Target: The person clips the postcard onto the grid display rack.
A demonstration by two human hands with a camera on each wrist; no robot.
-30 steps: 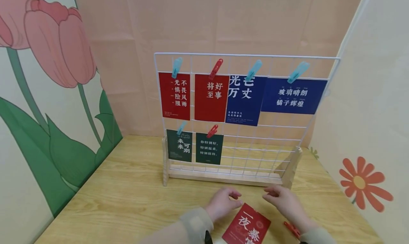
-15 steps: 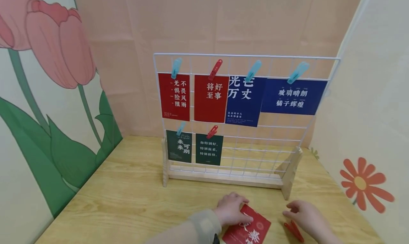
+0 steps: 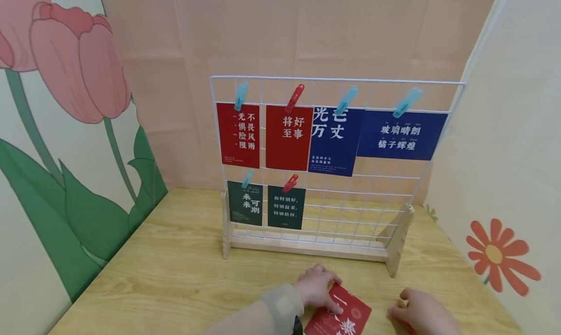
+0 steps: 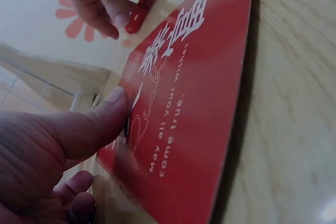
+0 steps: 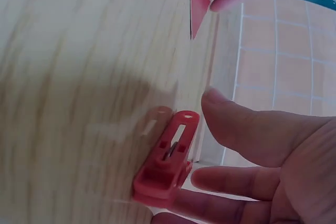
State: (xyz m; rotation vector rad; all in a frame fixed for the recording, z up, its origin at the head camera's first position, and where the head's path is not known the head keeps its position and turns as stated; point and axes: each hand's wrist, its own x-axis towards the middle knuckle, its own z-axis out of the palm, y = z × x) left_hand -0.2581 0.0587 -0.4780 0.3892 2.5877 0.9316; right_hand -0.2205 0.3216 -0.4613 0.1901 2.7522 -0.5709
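A red card (image 3: 354, 311) with white characters lies at an angle on the wooden table, low in the head view. My left hand (image 3: 316, 288) holds its upper left edge, the thumb (image 4: 107, 111) on the printed face and the other fingers curled past the edge. To the right of the card, my right hand (image 3: 425, 313) is at a red clip (image 5: 168, 158) on the tabletop. In the right wrist view its thumb (image 5: 236, 127) stands apart from the clip, while the fingers extend by the clip's lower end.
Behind the hands stands a white wire grid (image 3: 337, 80) on a wooden base (image 3: 307, 246). Red, blue and green cards hang from it by blue and red clips, including a green card (image 3: 287, 208) in the lower row. A flower-printed wall (image 3: 493, 252) borders the right side.
My left hand has moved from beside the red card onto its edge. The right hand has come down and right from near the grid's base to the red clip.
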